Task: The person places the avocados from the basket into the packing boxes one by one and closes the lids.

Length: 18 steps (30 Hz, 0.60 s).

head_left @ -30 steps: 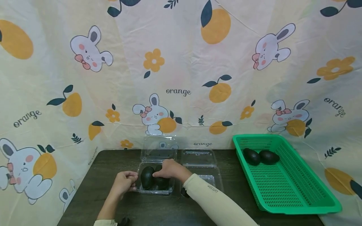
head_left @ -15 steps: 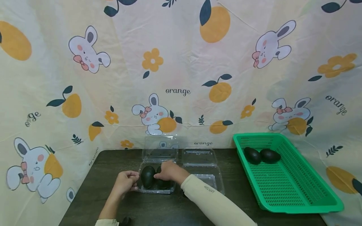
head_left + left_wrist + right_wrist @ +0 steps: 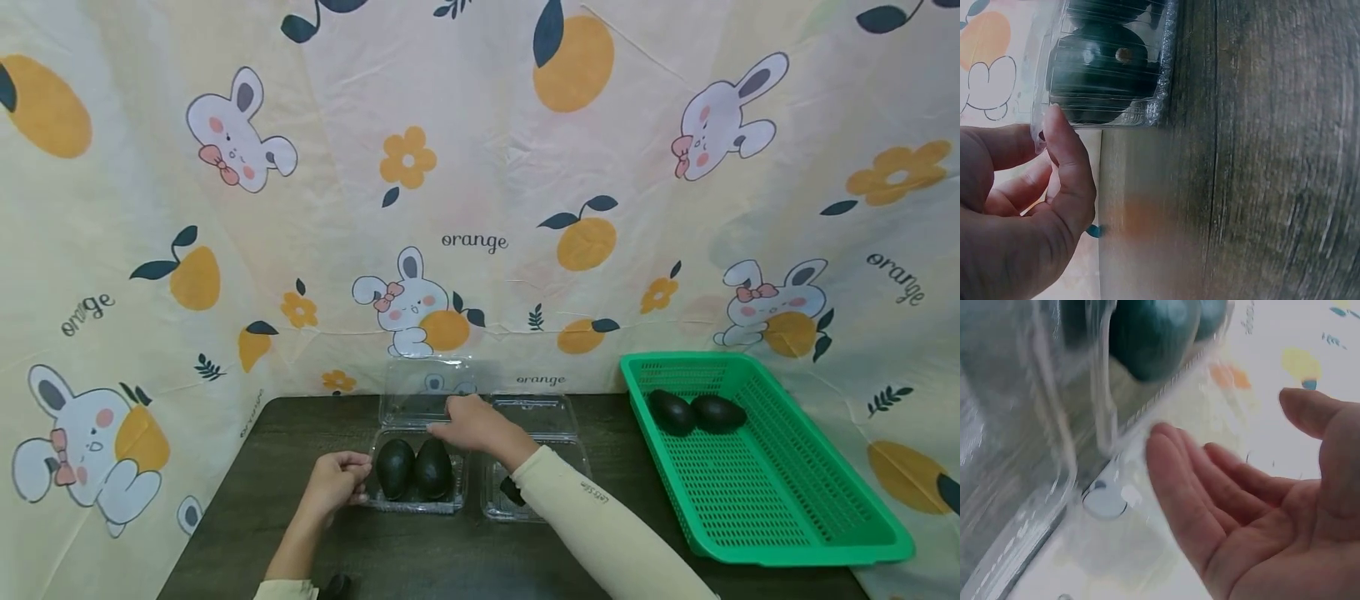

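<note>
Two dark avocados [image 3: 414, 469] lie side by side in a clear plastic clamshell box [image 3: 417, 506], its lid [image 3: 415, 400] raised at the back. My left hand [image 3: 337, 481] pinches the box's left rim between thumb and fingers; the left wrist view shows the fingertips on the plastic edge [image 3: 1039, 128]. Over the box's back right corner hovers my right hand [image 3: 480, 429], apart from the avocados. In the right wrist view its fingers [image 3: 1179, 500] are spread from the thumb and hold nothing.
A second open clamshell box [image 3: 510, 500] stands to the right, partly behind the right forearm. Further right, a green plastic basket [image 3: 795, 546] holds two more avocados [image 3: 693, 414]. A printed curtain [image 3: 480, 167] hangs behind the dark wooden table [image 3: 450, 558].
My right hand has let go of the right avocado in the box and moved up and to the right. The left hand keeps its grip on the rim.
</note>
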Each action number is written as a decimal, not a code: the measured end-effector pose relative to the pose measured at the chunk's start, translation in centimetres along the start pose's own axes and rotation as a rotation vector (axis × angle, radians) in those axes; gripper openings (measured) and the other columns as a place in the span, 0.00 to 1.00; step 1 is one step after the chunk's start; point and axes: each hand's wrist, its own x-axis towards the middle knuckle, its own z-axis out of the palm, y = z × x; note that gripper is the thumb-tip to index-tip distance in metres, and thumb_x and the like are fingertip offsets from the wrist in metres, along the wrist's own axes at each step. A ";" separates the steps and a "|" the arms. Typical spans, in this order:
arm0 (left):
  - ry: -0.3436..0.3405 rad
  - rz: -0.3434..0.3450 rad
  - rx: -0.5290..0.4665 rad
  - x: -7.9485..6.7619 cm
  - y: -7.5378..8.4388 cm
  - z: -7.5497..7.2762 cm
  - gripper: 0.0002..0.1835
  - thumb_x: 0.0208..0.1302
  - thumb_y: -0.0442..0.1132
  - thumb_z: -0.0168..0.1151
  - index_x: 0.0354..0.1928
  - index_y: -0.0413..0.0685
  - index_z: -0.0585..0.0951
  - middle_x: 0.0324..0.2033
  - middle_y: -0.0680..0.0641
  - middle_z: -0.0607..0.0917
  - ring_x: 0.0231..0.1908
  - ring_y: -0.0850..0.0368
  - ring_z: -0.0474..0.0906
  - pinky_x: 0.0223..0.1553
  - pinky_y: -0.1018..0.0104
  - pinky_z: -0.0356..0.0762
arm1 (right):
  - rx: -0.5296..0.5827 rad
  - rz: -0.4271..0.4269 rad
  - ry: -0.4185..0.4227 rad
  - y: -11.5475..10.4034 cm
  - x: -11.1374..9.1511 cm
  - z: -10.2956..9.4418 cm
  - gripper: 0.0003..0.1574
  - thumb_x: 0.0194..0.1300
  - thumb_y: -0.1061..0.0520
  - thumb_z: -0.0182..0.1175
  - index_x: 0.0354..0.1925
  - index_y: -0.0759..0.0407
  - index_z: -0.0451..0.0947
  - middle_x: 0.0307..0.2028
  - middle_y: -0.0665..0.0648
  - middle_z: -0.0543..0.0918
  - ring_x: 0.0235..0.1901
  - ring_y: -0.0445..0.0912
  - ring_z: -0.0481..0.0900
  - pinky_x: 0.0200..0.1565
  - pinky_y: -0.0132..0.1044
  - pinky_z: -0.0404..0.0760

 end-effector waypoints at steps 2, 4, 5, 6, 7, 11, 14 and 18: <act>-0.001 0.003 0.005 -0.1 0.0 0.0 0.11 0.73 0.28 0.59 0.50 0.25 0.81 0.28 0.44 0.82 0.24 0.57 0.76 0.24 0.65 0.84 | 0.051 -0.028 0.028 0.8 -0.1 -0.8 0.24 0.75 0.42 0.60 0.51 0.62 0.80 0.38 0.56 0.85 0.32 0.44 0.80 0.40 0.42 0.83; -0.003 0.004 0.010 -0.2 0.0 0.0 0.11 0.73 0.28 0.59 0.51 0.25 0.81 0.28 0.44 0.81 0.24 0.57 0.76 0.24 0.65 0.84 | 0.103 -0.054 0.053 1.7 -0.2 -1.4 0.21 0.76 0.45 0.60 0.51 0.62 0.80 0.39 0.56 0.85 0.34 0.45 0.80 0.43 0.43 0.83; -0.003 0.003 0.011 -0.2 0.0 0.0 0.11 0.73 0.28 0.59 0.51 0.25 0.81 0.28 0.44 0.81 0.24 0.57 0.76 0.24 0.65 0.84 | 0.131 -0.060 0.069 2.1 -0.2 -1.7 0.20 0.76 0.46 0.60 0.50 0.62 0.80 0.39 0.56 0.84 0.34 0.45 0.80 0.42 0.43 0.83; 0.001 0.001 0.009 -0.3 0.0 0.0 0.11 0.73 0.28 0.59 0.51 0.25 0.81 0.28 0.44 0.81 0.24 0.57 0.76 0.24 0.65 0.84 | 0.158 -0.064 0.087 2.5 -0.2 -2.0 0.18 0.76 0.47 0.60 0.49 0.61 0.80 0.39 0.55 0.84 0.34 0.45 0.79 0.42 0.42 0.82; 0.004 0.000 0.008 -0.3 0.0 0.1 0.11 0.73 0.28 0.59 0.50 0.25 0.81 0.28 0.44 0.81 0.24 0.57 0.76 0.24 0.65 0.84 | 0.177 -0.062 0.108 2.9 -0.2 -2.2 0.16 0.76 0.48 0.60 0.47 0.60 0.80 0.38 0.54 0.83 0.33 0.45 0.78 0.40 0.40 0.81; 0.005 0.006 0.005 -0.3 0.0 0.3 0.11 0.73 0.28 0.59 0.51 0.25 0.81 0.29 0.44 0.82 0.25 0.57 0.77 0.25 0.65 0.84 | 0.228 -0.020 0.200 4.2 0.4 -3.0 0.14 0.75 0.51 0.61 0.34 0.57 0.73 0.29 0.51 0.74 0.27 0.44 0.70 0.31 0.34 0.72; 0.001 0.011 -0.002 -0.3 -0.1 0.4 0.12 0.73 0.28 0.59 0.51 0.24 0.81 0.30 0.44 0.83 0.25 0.57 0.77 0.25 0.64 0.85 | 0.252 0.014 0.258 4.9 1.1 -3.4 0.17 0.74 0.53 0.62 0.32 0.59 0.68 0.28 0.53 0.68 0.27 0.46 0.66 0.31 0.36 0.68; 0.012 0.005 -0.007 -0.5 0.0 0.2 0.11 0.73 0.28 0.59 0.51 0.24 0.81 0.30 0.44 0.82 0.25 0.56 0.76 0.25 0.64 0.85 | 0.282 0.053 0.279 5.1 2.0 -3.7 0.19 0.74 0.53 0.62 0.51 0.67 0.72 0.44 0.60 0.77 0.42 0.51 0.76 0.47 0.45 0.81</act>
